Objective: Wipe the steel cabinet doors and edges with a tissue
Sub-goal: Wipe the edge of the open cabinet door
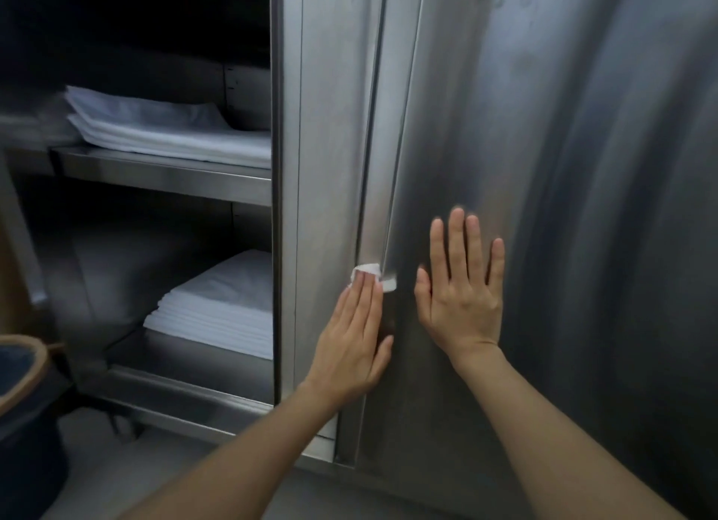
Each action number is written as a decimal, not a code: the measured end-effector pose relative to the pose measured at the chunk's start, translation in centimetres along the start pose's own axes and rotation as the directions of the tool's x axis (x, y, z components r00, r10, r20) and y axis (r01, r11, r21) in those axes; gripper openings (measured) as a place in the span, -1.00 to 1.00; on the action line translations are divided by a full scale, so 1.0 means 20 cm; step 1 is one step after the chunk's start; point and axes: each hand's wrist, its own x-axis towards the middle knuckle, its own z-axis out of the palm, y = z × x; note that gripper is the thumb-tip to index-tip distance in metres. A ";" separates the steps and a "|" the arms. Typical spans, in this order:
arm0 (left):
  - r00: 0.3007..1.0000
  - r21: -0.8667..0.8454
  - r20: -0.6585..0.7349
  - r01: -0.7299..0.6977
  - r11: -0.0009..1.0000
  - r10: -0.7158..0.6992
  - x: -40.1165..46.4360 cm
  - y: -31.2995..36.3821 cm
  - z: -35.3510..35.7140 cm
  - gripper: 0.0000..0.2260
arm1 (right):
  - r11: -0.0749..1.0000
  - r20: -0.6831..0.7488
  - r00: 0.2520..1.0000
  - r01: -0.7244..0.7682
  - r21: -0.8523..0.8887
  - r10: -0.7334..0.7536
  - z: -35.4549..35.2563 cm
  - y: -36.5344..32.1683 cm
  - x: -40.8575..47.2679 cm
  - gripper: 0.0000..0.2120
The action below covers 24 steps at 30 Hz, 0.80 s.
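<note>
Head view: tissue was pressed flat against the edge of the steel door by the straight fingers of the left hand, peeking out at that hand's 12 o'clock. The right hand was laid on the door at the left hand's 3 o'clock, fingers spread, nothing grasped. At 9 o'clock, folded white sheets were stacked on open cabinet shelves.
</note>
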 end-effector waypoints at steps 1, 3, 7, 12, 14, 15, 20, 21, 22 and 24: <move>1.000 0.008 0.000 -0.005 1.000 0.005 0.07 -0.01 -0.03 -0.33 | 1.000 0.001 1.000 -0.003 0.002 0.003 0.00 0.00 0.00 -0.41; 0.998 -0.002 -0.051 -0.022 1.000 0.022 0.31 -0.03 -0.13 -0.37 | 1.000 0.003 1.000 -0.009 0.006 0.009 -0.01 0.00 0.00 -0.41; 0.987 -0.026 -0.158 -0.029 0.999 0.024 0.63 -0.07 -0.24 -0.41 | 1.000 0.000 1.000 -0.001 0.003 0.001 -0.01 0.00 0.01 -0.41; 1.000 -0.006 -0.004 0.026 1.000 -0.026 0.12 0.02 -0.05 -0.35 | 1.000 0.011 1.000 -0.012 -0.003 0.012 -0.02 -0.01 0.01 -0.41; 0.998 0.035 0.049 0.022 0.999 -0.024 -0.05 0.02 0.01 -0.32 | 1.000 0.027 0.999 -0.018 -0.013 0.019 -0.03 -0.01 0.02 -0.42; 0.998 0.057 0.057 0.014 0.998 -0.017 -0.08 0.01 0.02 -0.31 | 1.000 0.029 0.999 -0.020 -0.019 0.021 -0.04 -0.01 0.01 -0.42; 0.998 0.070 0.053 -0.024 0.997 0.020 -0.06 0.01 0.01 -0.37 | 0.998 0.053 0.997 -0.051 0.027 0.050 -0.08 -0.03 0.04 -0.45; 0.998 0.066 0.048 -0.030 0.997 0.026 -0.07 0.01 0.01 -0.38 | 0.996 0.056 0.996 -0.067 0.054 0.064 -0.10 -0.03 0.03 -0.45; 0.999 0.064 0.041 -0.038 0.997 0.035 -0.07 0.00 0.01 -0.39 | 0.993 0.057 0.995 -0.088 0.080 0.084 -0.12 -0.04 0.02 -0.45; 0.998 0.063 0.040 -0.046 0.997 0.043 -0.08 0.00 0.01 -0.40 | 0.984 0.056 0.991 -0.128 0.126 0.122 -0.17 -0.05 -0.05 -0.46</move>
